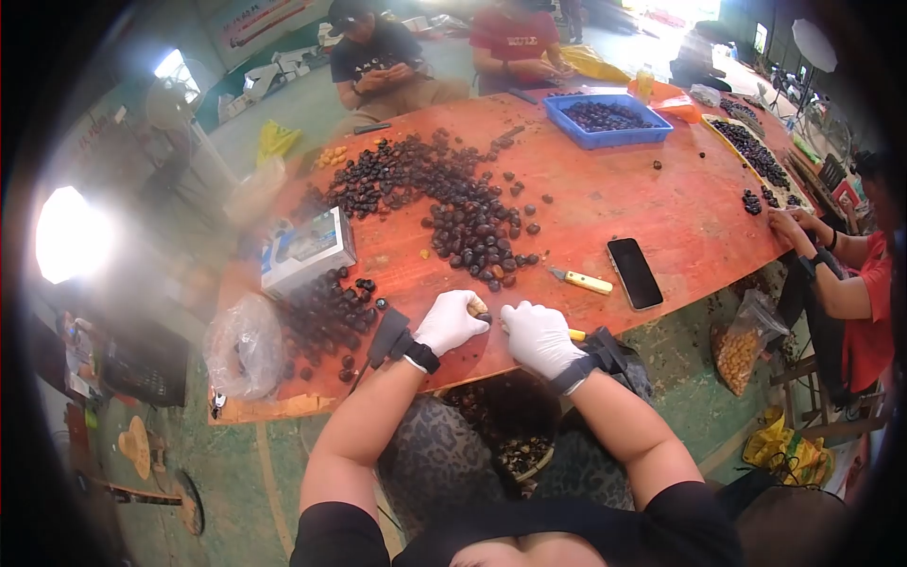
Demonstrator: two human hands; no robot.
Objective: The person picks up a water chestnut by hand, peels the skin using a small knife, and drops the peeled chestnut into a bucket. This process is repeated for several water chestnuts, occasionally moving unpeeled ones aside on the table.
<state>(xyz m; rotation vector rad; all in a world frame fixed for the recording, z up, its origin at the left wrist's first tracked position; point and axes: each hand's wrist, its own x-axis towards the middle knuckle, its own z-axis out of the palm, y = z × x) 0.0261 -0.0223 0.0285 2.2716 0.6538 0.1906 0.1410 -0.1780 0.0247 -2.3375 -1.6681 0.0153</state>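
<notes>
Left hand [452, 321] pinches a chestnut [478, 308] steady; right hand [537, 335] closes on a knife [573, 334] — apparently peeling — over the tabletop [661, 203] edge.

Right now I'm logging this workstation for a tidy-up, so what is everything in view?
table: one, orange-red, centre
chestnuts: large loose pile, dark brown, mid-table
peeled nuts: small heap, yellow, far left edge
crate: one, blue, holds dark nuts, far side
phone: one, black, lying flat right of centre
spare knife: one, yellow handle, beside the phone
box: one, white and blue, left
plastic bag: one, clear, left corner
bag of peeled nuts: one, clear, below the right edge
other people: three, seated at far and right sides
left hand: white glove, holding a chestnut
right hand: white glove, gripping a yellow-handled knife
</notes>
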